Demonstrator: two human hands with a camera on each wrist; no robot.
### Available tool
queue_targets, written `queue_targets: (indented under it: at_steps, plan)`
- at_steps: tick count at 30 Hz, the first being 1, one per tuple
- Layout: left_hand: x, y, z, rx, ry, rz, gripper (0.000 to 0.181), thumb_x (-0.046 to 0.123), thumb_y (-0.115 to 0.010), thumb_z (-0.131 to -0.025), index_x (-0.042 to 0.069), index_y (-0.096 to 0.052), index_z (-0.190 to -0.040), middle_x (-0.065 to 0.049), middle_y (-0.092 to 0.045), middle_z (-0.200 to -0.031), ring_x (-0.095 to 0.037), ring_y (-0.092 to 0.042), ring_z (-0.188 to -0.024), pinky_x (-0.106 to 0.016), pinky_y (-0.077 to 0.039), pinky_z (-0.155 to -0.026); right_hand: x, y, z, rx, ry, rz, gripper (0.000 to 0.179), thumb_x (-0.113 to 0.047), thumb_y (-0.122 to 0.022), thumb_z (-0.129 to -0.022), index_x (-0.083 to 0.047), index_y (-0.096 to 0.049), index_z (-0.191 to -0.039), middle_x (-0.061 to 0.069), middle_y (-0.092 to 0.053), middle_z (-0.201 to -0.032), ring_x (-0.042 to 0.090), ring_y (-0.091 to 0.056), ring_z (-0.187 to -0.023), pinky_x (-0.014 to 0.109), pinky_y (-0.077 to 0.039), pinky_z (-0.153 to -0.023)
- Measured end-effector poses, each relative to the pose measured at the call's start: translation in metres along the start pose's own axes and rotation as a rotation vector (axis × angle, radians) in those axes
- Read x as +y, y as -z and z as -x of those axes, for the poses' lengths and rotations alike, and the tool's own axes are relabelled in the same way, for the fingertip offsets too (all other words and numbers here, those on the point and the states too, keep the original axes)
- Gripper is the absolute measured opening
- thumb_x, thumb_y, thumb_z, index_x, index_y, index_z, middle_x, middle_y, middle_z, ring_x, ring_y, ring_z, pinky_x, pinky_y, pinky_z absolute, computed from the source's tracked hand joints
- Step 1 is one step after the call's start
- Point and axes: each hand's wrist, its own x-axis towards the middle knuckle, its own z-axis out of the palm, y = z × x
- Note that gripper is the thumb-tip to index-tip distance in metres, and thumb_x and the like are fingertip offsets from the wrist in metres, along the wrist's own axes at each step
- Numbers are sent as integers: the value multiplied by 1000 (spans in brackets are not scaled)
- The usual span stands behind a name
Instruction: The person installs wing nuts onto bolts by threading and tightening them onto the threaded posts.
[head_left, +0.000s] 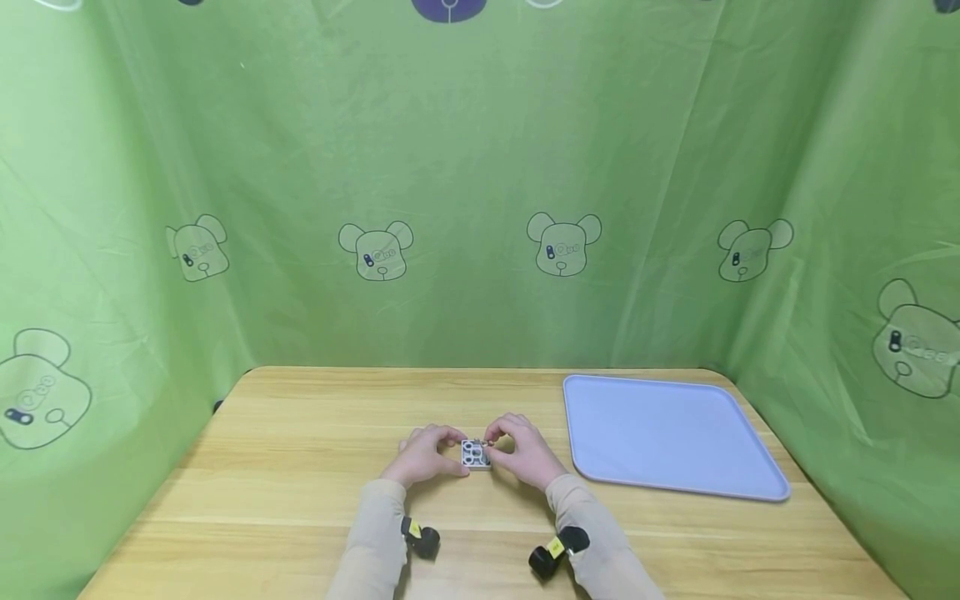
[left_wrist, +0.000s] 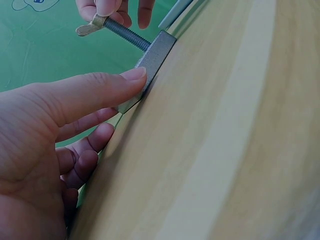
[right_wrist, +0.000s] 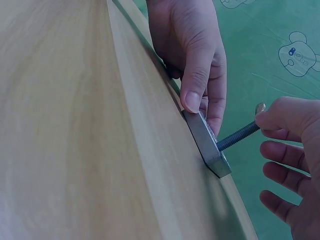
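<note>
A small square metal block with round holes in its top lies flat on the wooden table. From it rises a threaded bolt, with a brass-coloured wing nut at its upper end. My left hand grips the block by its sides, the thumb along the near edge. My right hand pinches the wing nut between thumb and index finger. In the right wrist view its other fingers are loosely bent, away from the block.
A pale lavender tray lies on the table to the right of my hands. Green cloth with bear-head prints hangs behind the table and at both sides. A dark camera is strapped to the left wrist, another to the right.
</note>
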Motion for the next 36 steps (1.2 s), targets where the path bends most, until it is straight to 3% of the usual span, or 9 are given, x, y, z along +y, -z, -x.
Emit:
queue_targets:
  at_steps: [23,29,36]
  plan:
    - [0,1,0,1,-2,-1,53,38,-85,-64,25,-68,-113,1,-66,-110,-19,-50,-102,-43,-32,-88,4,2,-1,-11,18,0,24,-16,-74,-82,-16,-65,-104,-4,-64,-100,15,-56,-100,42,-47,-94]
    - [1,1,0,5,-5,0,54,39,-85,-64,25,-68,-113,1,-66,-109,-19,-51,-102,-44,-32,-89,3,12,-4,-8,24,-100,21,-15,-66,-89,-14,-65,-110,9,-67,-106,23,-59,-102,50,-48,-94]
    - [1,0,1,1,0,5,54,39,-85,-64,25,-68,-114,1,-66,-110,-20,-51,-103,-47,-32,-91,8,29,-12,-89,-68,-322,26,-21,-58,-96,-8,-63,-118,23,-64,-119,28,-60,-110,42,-45,-97]
